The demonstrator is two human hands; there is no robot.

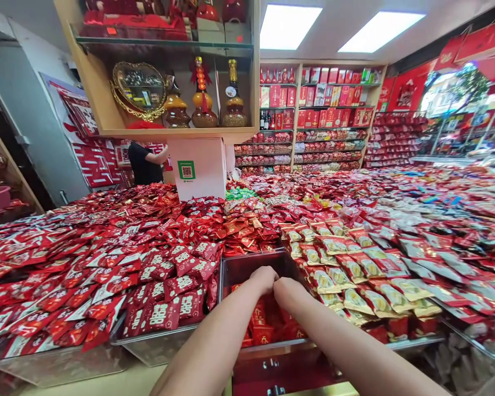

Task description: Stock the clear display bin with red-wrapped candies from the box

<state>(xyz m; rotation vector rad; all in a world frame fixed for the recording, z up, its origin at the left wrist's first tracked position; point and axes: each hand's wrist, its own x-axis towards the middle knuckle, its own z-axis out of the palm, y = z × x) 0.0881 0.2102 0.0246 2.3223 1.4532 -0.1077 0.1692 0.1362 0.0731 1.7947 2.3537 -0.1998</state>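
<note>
Both of my arms stretch forward into a dark-walled plastic bin (251, 258). My left hand (264, 278) and my right hand (287, 290) are side by side over it, close together, backs facing up. Their fingers point down and are hidden, so whether they hold anything does not show. Below and around them lie red packets (259, 333) with gold characters at the bottom of the bin. Left of this bin is a heap of dark red snack packets (173, 311) with white characters. On its right, red and gold snack packets (334, 275) lie in rows.
Heaps of red packets (66, 275) spread to both sides. Ahead stands a white column (202, 170) with a QR sign, beneath an overhanging display cabinet (169, 133) with bottles and a mirror. A person in black (146, 164) is beyond the left heap. Stocked shelves (299, 115) line the back.
</note>
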